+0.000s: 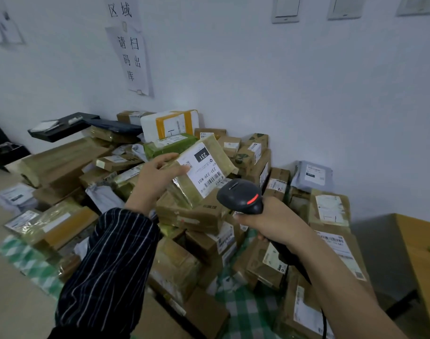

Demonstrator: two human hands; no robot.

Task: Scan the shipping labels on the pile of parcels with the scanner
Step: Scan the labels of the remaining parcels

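Left hand point(157, 174) grips a tape-sealed parcel point(184, 192), contents hidden, just above the pile of parcels point(192, 216), its 231 shipping label point(204, 173) face up, right hand point(275, 221) clenched round the black scanner point(241, 195) beside it, pile tight against the wall point(282, 106), bare floor point(13, 302) at left.

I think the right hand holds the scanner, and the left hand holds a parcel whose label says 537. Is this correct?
Not quite. The head view shows the label on the parcel reading 231, not 537. The right hand does hold the scanner, and the left hand holds that parcel.
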